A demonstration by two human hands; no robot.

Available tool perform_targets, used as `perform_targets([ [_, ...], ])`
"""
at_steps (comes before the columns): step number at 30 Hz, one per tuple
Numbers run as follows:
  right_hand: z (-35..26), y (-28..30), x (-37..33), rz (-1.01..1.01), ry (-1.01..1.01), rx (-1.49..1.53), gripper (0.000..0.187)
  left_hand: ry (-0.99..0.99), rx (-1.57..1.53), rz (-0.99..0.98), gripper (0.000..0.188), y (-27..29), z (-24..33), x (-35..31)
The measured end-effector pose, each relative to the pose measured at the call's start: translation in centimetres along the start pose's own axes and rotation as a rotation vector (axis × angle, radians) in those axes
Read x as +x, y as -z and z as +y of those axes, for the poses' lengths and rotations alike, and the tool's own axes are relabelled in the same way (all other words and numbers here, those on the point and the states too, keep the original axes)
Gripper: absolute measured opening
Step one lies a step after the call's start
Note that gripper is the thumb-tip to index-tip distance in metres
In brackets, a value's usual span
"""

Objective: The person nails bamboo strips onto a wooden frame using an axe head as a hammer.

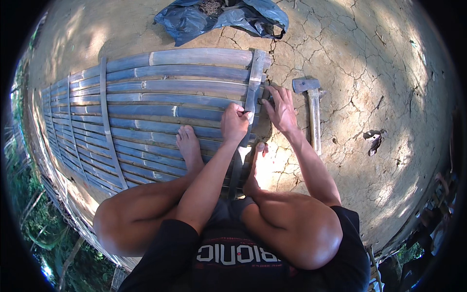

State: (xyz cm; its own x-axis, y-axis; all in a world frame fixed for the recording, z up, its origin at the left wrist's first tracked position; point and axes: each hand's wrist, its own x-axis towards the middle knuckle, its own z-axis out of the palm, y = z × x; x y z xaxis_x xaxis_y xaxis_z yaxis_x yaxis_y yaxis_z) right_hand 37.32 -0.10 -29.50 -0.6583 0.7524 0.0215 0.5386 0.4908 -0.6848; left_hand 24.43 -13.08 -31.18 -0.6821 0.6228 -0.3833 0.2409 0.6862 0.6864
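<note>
A panel of split bamboo slats (194, 86) lies on the ground at the left, crossed by thin strips. Along its right end runs a crosswise bamboo strip (253, 82). My left hand (234, 124) is closed in a pinch at this strip's edge; whatever sits between the fingertips is too small to make out. Just right of the strip, my right hand (282, 110) has its fingers stretched and its thumb apart, by the slat ends. A hammer (314, 112) with a metal head and wooden handle lies beside that hand.
Beyond the panel, a dark plastic bag (224, 22) lies open with brownish bits inside. Cracked bare earth (360, 82) stretches to the right, with a small dark scrap (373, 140) on it. My bare left foot (189, 148) rests on the slats; plants (53, 238) grow at lower left.
</note>
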Motion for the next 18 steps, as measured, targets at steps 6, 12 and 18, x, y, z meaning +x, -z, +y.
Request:
perform_targets([
  [6, 1.3, -1.4, 0.9, -0.072, 0.052, -0.044, 0.048, 0.002, -0.069, 0.022, 0.025, -0.3, -0.2, -0.3],
  [12, 1.8, -2.2, 1.2, -0.07, 0.109, -0.039, 0.047, 0.055, -0.062, 0.017, 0.027, 0.7, 0.6, -0.5],
  [18, 1.7, -1.9, 1.4, -0.05, 0.103, -0.015, 0.045, 0.005, -0.061, 0.057, 0.027, 0.3, 0.3, -0.4],
])
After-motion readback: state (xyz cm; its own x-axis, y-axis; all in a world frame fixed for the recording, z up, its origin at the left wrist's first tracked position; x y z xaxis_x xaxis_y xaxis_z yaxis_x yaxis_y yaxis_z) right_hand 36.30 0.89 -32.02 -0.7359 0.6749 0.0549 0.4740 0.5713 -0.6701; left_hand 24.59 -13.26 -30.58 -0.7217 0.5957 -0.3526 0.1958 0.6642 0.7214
